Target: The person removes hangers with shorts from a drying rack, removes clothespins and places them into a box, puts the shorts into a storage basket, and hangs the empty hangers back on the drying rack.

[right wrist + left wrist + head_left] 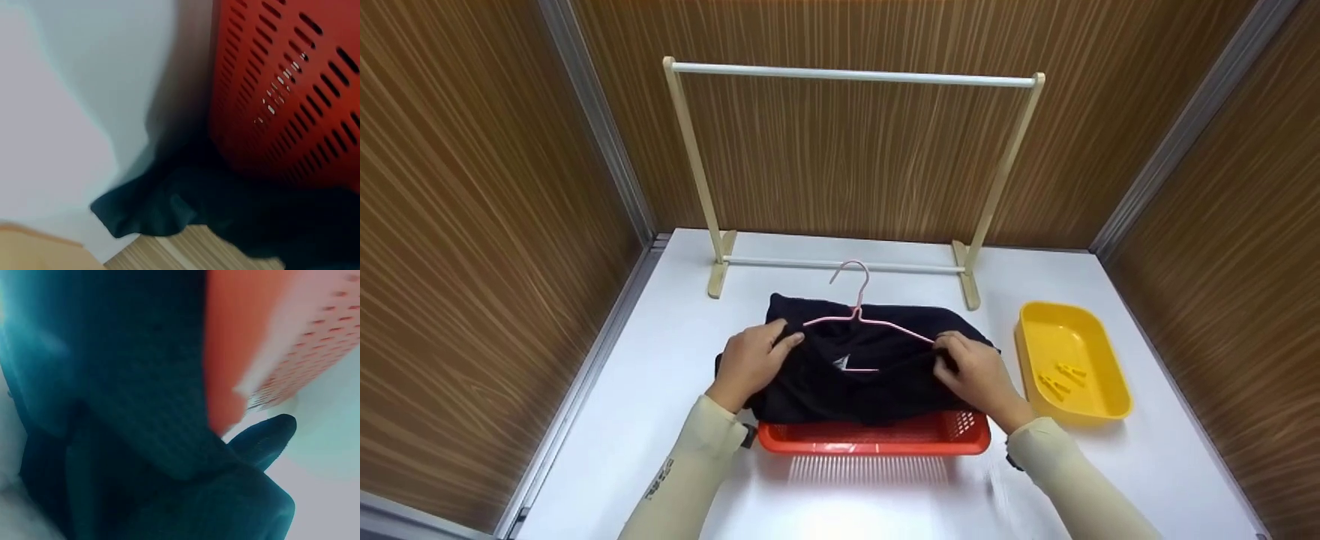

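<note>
A black garment [810,394] lies bunched over a red plastic basket [877,448], a pale label showing inside its opening. The pink wire hanger [857,311] sits in that opening with its hook and shoulders standing out above the cloth. At the garment's left side my left hand [750,360] pinches the fabric between thumb and fingers, close to the hanger's left end. My right hand [975,371] grips the cloth by the hanger's right end. Dark fabric [146,410] fills much of the left wrist view. In the right wrist view, cloth [185,197] hangs beside the perforated basket wall [281,84].
Behind the basket stands a garment rack with a white top rail [847,74] and wooden posts. To the right, a yellow tray [1061,319] holds two yellow clothes pegs [1054,386]. Wood-patterned panels [472,225] enclose the white table [637,375] on three sides.
</note>
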### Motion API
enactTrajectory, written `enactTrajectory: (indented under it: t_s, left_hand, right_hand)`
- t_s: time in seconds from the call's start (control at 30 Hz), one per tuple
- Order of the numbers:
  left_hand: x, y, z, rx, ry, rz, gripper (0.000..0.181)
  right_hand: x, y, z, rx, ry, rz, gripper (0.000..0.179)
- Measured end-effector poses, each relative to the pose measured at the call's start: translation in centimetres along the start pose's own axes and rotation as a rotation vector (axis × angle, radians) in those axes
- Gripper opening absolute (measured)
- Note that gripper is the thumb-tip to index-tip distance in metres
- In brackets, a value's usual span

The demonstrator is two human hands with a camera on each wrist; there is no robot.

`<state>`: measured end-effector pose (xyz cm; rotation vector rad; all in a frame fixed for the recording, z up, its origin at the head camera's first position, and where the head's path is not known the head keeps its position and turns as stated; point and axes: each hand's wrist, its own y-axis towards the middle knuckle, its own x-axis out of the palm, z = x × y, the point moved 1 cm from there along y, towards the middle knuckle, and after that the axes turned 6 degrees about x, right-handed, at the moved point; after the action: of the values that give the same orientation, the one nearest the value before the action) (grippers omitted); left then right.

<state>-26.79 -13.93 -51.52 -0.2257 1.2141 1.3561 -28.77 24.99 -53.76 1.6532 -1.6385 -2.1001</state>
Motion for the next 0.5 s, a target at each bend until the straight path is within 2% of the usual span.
enactTrajectory:
  t_s: [0.3,0.5]
  left_hand:
    - [0.0,0.0,-0.6,0.000,0.000,0.010,0.043]
    - [0.2,-0.4,-0.9,0.002,0.018,0.013,0.043]
  right_hand:
    - [-1.6,0.9,1.1,-0.106,-0.071,-0.041,0.018]
    - [-2.1,0.7,1.5,-0.122,-0.103,-0.058,0.018]
